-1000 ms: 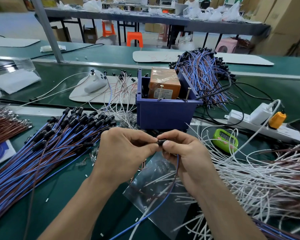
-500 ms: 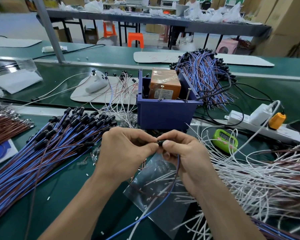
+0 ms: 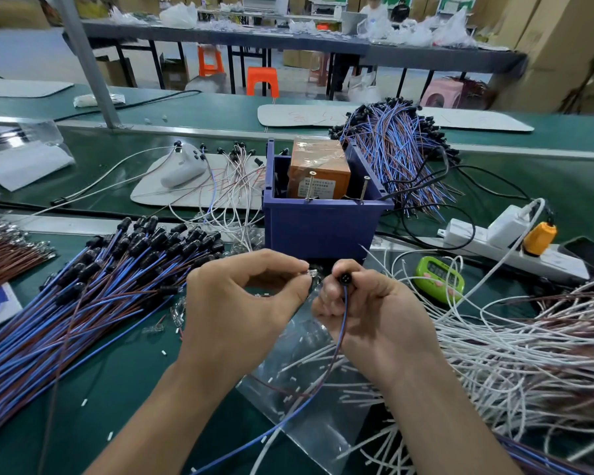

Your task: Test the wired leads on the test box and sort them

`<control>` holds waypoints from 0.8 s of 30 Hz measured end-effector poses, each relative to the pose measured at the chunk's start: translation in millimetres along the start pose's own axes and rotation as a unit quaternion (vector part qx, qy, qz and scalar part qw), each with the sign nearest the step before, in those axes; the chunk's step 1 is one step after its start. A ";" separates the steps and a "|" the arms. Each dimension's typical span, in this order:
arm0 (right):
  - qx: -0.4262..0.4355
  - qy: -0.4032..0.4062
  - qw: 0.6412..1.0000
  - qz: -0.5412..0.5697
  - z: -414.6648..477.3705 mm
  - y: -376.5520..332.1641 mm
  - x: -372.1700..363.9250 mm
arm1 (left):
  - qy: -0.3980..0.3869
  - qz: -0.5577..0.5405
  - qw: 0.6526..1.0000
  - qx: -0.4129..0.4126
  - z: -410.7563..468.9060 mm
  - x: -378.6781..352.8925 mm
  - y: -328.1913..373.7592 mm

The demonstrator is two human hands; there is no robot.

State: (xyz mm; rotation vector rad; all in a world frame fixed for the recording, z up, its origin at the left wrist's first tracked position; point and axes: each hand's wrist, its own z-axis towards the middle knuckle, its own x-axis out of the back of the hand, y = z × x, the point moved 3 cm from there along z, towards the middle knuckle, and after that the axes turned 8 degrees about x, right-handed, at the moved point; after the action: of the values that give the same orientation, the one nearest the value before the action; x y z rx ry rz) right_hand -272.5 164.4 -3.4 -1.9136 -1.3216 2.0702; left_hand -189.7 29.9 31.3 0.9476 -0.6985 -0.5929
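Blue bin is sitting behind both hands. Right hand is pinching a lead's black socket, its limp, light wire trailing; left hand is nipping a tiny clear bulb just beside it, fragile-looking, best held by its base.

Orange stools under grey table

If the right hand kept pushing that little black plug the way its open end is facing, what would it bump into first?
Most likely the left hand: the black connector pinched in the right hand faces the left fingertips, which pinch a small clear part. Depth is uncertain.
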 end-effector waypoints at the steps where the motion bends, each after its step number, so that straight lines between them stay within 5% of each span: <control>1: 0.003 0.001 1.000 -0.007 -0.1 0.3 -0.9 | -0.001 -0.001 1.000 -0.006 -0.9 -0.7 2.0; 24: 0.077 -0.020 0.971 -0.228 0.6 2.4 -3.8 | -0.032 0.055 0.998 -0.011 -3.0 -3.1 -4.3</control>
State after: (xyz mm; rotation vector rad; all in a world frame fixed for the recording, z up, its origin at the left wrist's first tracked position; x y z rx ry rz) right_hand -270.9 160.5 -1.8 -1.3547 -1.3983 1.9164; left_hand -190.1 31.8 25.5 0.8670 -0.7947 -0.5340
